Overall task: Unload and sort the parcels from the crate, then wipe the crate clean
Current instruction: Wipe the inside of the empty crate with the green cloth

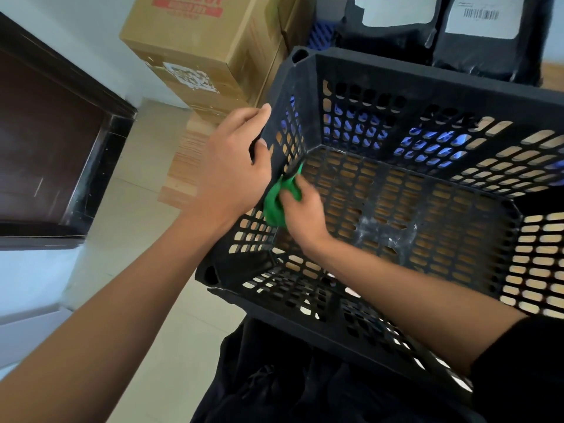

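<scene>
A black perforated plastic crate (433,87) fills the middle and right of the head view, with nothing inside it. White dusty smears mark its floor (384,227). My left hand (232,166) grips the crate's left wall from outside, thumb over the rim. Inside the crate, my right hand (305,212) holds a bunched green cloth (276,203) pressed against the inner face of that left wall. Two black mailer parcels (393,29) with white labels stand behind the crate at the top right.
Stacked brown cardboard boxes (195,50) stand at the back left of the crate. A dark wooden door frame (91,154) is on the left over pale floor tiles. A blue crate shows through the far wall's holes. Dark clothing lies below the crate.
</scene>
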